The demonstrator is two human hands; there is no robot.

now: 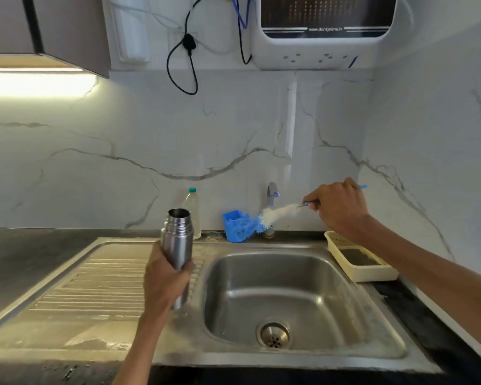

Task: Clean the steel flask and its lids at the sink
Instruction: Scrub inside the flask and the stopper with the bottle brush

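Your left grip [167, 276] wraps the steel flask [177, 240], upright, mouth open. Your right grip [339, 207] pinches the bottle brush [275, 213], bristles pointing left toward the flask mouth, still well apart, slightly higher.

Bright under-cabinet strip light [36, 83] glares upper left; edges bend.

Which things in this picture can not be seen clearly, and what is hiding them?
Head view:
- Steel flask: lower body hidden by the left hand; its inside is too dark to judge.
- Lids: none visible.
- Bottle brush: handle mostly hidden by the right hand; bristles blurred.
- Tap: spout partly behind the brush.
- Yellow tray: partly covered by the right forearm.
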